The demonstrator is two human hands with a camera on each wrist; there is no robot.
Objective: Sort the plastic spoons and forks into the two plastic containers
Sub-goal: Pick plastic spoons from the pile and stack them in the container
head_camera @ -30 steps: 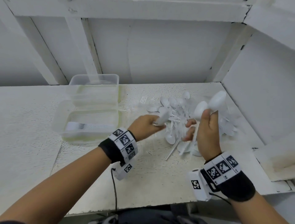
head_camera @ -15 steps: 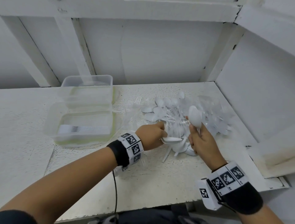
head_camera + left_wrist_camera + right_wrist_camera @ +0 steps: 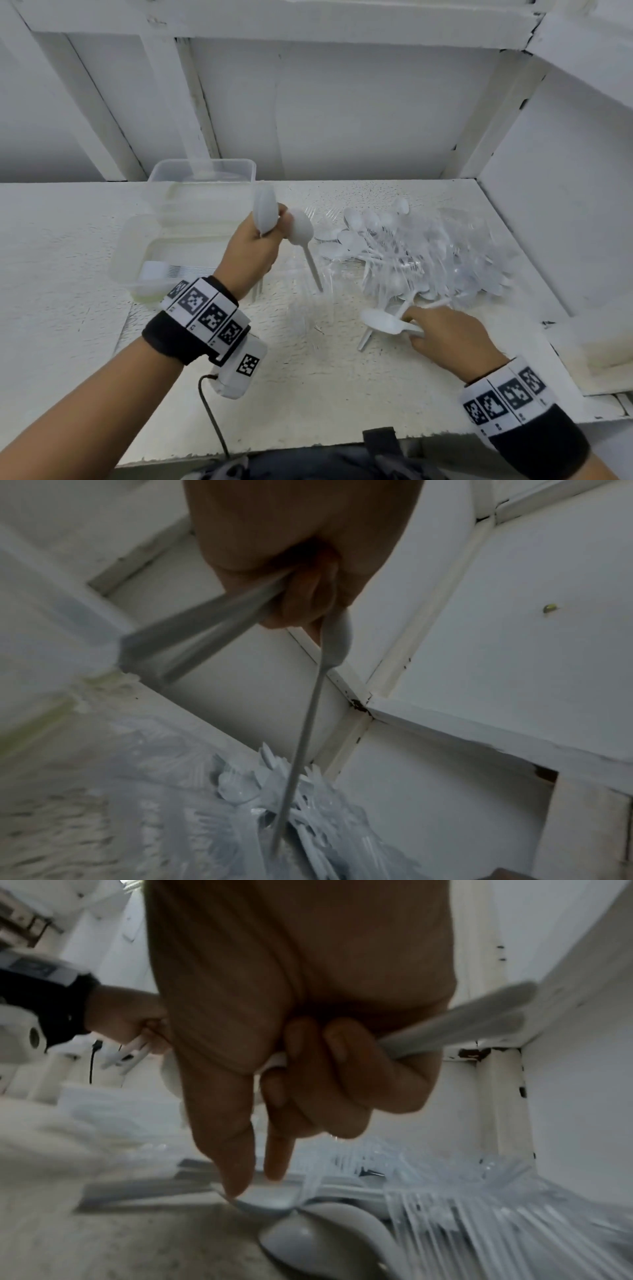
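Observation:
My left hand (image 3: 265,236) is raised beside the containers and grips white plastic spoons (image 3: 264,212); one spoon (image 3: 301,229) hangs with its handle pointing down. In the left wrist view the fingers (image 3: 308,601) curl round the blurred handles (image 3: 192,637). My right hand (image 3: 416,325) is low at the near edge of the pile of spoons and clear forks (image 3: 411,253). It holds spoon handles (image 3: 455,1026) in its curled fingers, while thumb and forefinger (image 3: 236,1172) touch a spoon (image 3: 263,1202) lying on the table. The near clear container (image 3: 137,246) holds forks (image 3: 161,270); the far container (image 3: 205,174) stands behind it.
The white table (image 3: 308,394) is boxed in by a back wall and a right side wall (image 3: 565,205). A cable (image 3: 214,418) hangs from my left wrist camera over the front edge. Loose clear forks (image 3: 325,219) lie between the containers and the pile.
My left hand has risen from the pile and swung left toward the containers with spoons in it. My right hand has dropped from its raised position to the pile's near edge.

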